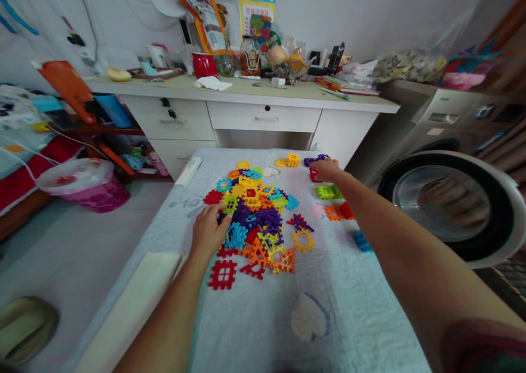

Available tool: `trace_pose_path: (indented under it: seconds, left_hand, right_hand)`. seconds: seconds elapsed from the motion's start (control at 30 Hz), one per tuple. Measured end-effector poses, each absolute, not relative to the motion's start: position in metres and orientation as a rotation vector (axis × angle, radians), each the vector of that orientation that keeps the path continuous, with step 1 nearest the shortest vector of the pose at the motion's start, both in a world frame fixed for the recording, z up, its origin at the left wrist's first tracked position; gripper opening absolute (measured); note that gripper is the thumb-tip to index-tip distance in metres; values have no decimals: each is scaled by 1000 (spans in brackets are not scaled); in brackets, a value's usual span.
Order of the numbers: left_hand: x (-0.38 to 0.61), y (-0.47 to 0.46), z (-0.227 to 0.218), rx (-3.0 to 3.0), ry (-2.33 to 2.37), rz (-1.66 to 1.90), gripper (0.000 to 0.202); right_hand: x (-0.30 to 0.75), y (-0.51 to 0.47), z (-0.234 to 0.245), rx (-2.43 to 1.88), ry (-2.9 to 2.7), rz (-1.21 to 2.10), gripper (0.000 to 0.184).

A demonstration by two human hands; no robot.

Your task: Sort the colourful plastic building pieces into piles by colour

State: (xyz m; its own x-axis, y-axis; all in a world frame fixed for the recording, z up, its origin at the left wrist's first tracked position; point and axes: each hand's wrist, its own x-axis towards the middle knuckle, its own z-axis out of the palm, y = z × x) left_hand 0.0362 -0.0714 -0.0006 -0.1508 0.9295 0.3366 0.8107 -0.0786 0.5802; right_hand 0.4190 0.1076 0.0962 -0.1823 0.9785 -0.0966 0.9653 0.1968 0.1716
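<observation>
A mixed pile of colourful plastic interlocking blocks (250, 191) lies on the cloth-covered table. At the pile's left side, my left hand (209, 229) is closed with a green window-shaped block (230, 204) at its thumb and fingertips. My right hand (327, 170) reaches to the far right, its fingers closed over a red block (314, 174). Just beyond it are purple blocks (315, 160). A yellow group (292, 160) stands to their left. Nearer along the right side lie green blocks (325, 191), orange blocks (333, 213) and a blue stack (362, 241).
A white strip (189, 172) lies at the table's far left corner. Behind stands a cabinet (267, 115) with jars and bags on top. A washing machine (441, 110) with its round door open is at the right. A pink bin (92, 189) stands on the floor at left.
</observation>
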Motion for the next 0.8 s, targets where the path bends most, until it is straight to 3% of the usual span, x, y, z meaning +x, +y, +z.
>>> trace_pose_path:
  seconds: [0.2,0.37,0.57,0.8]
  left_hand:
    - [36,-72,-1,1933,2008,1051,32]
    - [35,-70,-2,1934,2022,1007,35]
    - [35,-70,-2,1958,2008,1033,35]
    - [35,-69,-4,1964,2026,1046,35]
  right_hand:
    - [422,115,85,1909,2276,72,33]
    - [424,121,81,1860,2193,69,42]
    - [423,118,80,1852,2141,120,39]
    - [399,83,103,2086,2296,35,50]
